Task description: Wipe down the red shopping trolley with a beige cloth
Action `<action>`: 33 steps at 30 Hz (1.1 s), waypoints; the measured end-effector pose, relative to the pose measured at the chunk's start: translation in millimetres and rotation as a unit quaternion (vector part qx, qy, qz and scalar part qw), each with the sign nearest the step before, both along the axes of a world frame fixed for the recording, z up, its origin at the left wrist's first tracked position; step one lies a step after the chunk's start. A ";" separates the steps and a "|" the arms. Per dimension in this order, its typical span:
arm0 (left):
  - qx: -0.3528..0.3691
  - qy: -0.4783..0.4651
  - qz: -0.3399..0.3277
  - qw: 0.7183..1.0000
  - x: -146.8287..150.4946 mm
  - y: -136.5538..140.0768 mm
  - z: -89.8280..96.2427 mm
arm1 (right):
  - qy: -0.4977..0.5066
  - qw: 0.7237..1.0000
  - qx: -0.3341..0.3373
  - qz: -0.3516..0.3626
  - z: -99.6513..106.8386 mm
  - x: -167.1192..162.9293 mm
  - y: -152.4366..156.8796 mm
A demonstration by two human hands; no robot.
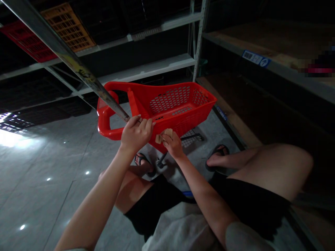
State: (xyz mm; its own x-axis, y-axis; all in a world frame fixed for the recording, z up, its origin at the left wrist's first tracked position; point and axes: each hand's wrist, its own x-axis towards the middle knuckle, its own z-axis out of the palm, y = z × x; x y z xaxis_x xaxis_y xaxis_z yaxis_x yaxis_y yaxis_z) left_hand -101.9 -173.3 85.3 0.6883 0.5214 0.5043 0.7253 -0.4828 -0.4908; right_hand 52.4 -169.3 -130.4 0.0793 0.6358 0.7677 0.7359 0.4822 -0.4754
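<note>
My left hand is closed round the lower end of a long metal pole, just over the near rim of a red plastic shopping cart. The pole slants up to the upper left and bears worn yellow patches with dark marks. Beside it, my right hand pinches a crumpled light-brown piece, paper or tape; I cannot tell which. This hand is in front of the cart's near side. The cart's basket has slotted walls, and its handle loop lies to the left.
A metal rack stands behind the cart, with a yellow crate and a red crate on it. At right, a wooden shelf carries a blue-and-white label. My sandalled feet are on the grey floor near the cart's wheels.
</note>
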 end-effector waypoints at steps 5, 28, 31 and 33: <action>-0.057 -0.037 0.000 0.998 -1.4 -2.0 -0.9 | 0.174 0.980 -0.012 -0.101 31.1 64.3 39.3; -0.311 0.027 0.078 0.947 102.9 35.1 5.0 | 0.211 0.972 -0.027 -0.098 48.7 135.1 46.6; -0.330 0.003 0.062 0.942 103.9 40.2 4.2 | 0.254 0.946 -0.003 -0.200 51.2 180.4 70.1; -0.327 -0.002 0.070 0.942 104.6 37.5 2.8 | 0.274 0.931 -0.002 -0.243 49.8 190.7 77.3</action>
State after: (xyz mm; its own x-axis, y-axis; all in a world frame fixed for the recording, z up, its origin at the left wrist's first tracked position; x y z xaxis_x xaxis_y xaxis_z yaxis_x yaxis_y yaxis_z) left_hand 2.7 -135.9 88.1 0.5880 0.8076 0.0463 0.8059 -0.5799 -0.1189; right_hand 243.1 -92.0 -80.6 0.7362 0.4255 0.5262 0.5140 0.1542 -0.8438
